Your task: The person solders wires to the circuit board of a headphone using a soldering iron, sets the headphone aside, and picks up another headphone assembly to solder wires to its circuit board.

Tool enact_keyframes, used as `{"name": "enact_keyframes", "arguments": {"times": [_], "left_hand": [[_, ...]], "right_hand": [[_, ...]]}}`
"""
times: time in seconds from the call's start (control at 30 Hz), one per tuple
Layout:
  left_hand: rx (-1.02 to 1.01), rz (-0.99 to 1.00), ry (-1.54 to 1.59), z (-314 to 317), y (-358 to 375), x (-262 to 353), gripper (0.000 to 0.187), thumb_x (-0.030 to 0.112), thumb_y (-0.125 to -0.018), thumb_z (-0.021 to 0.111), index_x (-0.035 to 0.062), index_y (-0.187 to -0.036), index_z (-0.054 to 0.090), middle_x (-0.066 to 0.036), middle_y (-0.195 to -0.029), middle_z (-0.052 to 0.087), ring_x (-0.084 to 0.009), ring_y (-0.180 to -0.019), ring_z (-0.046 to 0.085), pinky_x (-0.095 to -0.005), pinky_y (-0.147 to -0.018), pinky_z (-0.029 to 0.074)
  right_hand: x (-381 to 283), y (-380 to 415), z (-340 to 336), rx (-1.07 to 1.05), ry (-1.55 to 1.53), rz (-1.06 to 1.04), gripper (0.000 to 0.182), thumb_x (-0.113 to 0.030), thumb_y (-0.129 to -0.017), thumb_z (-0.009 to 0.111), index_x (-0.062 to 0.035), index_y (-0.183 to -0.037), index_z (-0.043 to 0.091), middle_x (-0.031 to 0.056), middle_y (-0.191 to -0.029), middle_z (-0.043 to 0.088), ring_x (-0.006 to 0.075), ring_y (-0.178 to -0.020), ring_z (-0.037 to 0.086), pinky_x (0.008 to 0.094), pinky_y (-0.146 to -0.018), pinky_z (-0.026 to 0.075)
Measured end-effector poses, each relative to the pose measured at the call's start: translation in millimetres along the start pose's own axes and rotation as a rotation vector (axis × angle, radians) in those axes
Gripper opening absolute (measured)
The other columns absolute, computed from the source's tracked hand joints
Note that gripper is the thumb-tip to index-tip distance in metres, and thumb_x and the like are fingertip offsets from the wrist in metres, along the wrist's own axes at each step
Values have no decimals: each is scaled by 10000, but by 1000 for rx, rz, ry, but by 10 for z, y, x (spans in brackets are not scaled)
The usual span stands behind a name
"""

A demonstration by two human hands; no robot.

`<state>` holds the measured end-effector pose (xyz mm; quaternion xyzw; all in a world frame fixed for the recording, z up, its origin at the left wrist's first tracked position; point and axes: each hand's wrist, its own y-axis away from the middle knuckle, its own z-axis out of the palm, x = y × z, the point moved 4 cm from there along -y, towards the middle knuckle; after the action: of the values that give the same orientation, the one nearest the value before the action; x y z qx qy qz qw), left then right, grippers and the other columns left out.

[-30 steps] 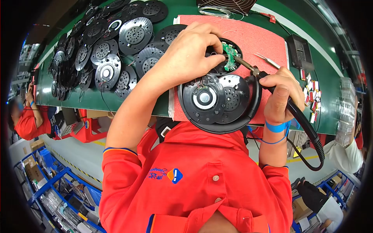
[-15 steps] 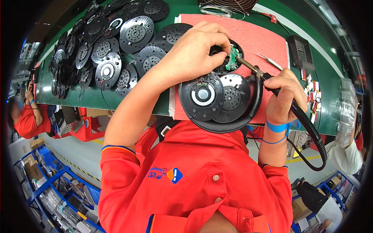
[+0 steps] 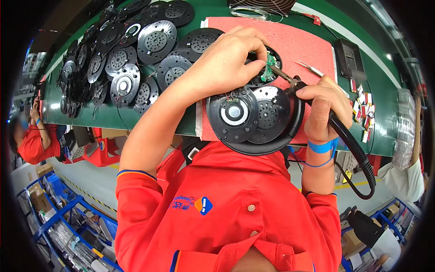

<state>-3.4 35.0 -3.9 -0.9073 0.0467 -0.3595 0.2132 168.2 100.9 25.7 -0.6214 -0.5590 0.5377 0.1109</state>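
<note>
My right hand (image 3: pixel 328 109) is closed round the black handle of a soldering iron (image 3: pixel 297 83), its tip touching or close above the green circuit board (image 3: pixel 269 68). The board sits in a round black housing on the pink mat (image 3: pixel 312 45). My left hand (image 3: pixel 235 59) reaches over that housing, thumb and fingers pinched at its left side; what they pinch is too small to make out. Nearer my body lie two round speaker plates, one with a white ring (image 3: pixel 234 111) and one with a perforated centre (image 3: pixel 269 114), beside a black curved headband (image 3: pixel 297 120).
Many black speaker discs (image 3: pixel 157 41) are heaped on the green table at the left. Tweezers (image 3: pixel 311 68) lie on the mat. To the right are a black box (image 3: pixel 351 59), small battery-like pieces (image 3: pixel 364 109) and clear trays (image 3: pixel 403 131). Other people stand at both sides.
My right hand and the soldering iron have moved slightly left, bringing the tip further over the circuit board. My left hand keeps nearly the same pose.
</note>
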Motion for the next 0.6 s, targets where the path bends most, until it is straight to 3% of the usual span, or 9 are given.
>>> {"name": "enact_keyframes", "arguments": {"times": [0.57,0.6], "left_hand": [[-34,-64,41,6,6,-48,97,83,-776,633,-2,-807,597,-124,-1045,628,-267,-967,595,-340,-851,457],[-33,-63,40,5,6,-46,97,83,-776,633,-2,-807,597,-124,-1045,628,-267,-967,595,-340,-851,457]], "right_hand": [[-11,-12,4,-12,-4,-49,340,-240,-919,525,18,-716,615,75,-595,575,144,-489,424,276,-456,285],[-4,-7,-21,-18,-16,-55,232,-177,-874,580,-5,-726,630,60,-595,583,153,-480,448,274,-455,323]]}}
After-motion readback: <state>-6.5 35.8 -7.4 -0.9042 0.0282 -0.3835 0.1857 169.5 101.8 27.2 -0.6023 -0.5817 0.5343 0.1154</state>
